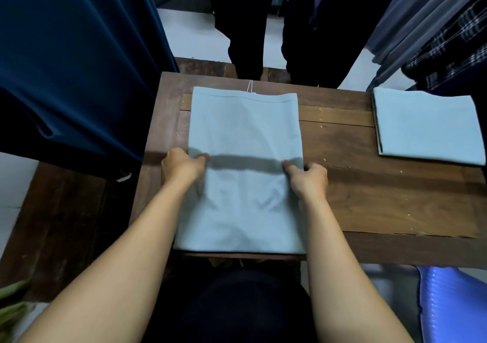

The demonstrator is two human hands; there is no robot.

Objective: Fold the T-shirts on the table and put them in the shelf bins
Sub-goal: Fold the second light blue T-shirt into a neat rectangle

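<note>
Midway through folding 1 pale blue T-shirt (245, 126), already narrowed into a long rectangle and lying at the centre of the wooden worktop (369, 197), stitched hem toward 12 o'clock, near edge right at the 6 o'clock rim. Left hand (184, 166) pinching the cloth's 9 o'clock edge at about mid-length, fingers curled onto the fabric. Right hand (308, 177) gripping the 3 o'clock edge at the same level, forefinger laid on top. Between the 2 hands, a dark band of shadow across the cloth; hard to say whether from a raised ridge or simply from the arms. At 2 o'clock on the worktop, well apart, a second T-shirt (427, 126) of the same colour, folded to a compact rectangle and seemingly finished. Round about: navy cloth (73, 65) hanging at 10 o'clock, dark garments (247, 26) at 12 o'clock. No shelf bins in view. Judged as the crosswise fold: probably 1 half over the other, with the pinched line as the crease. Calls for moving both hands together at an even height, matching corners and side edges, then smoothing flat. Soft, slack cloth, apt to skew or wrinkle if 1 side leads. Binning not yet begun for either piece.
</note>
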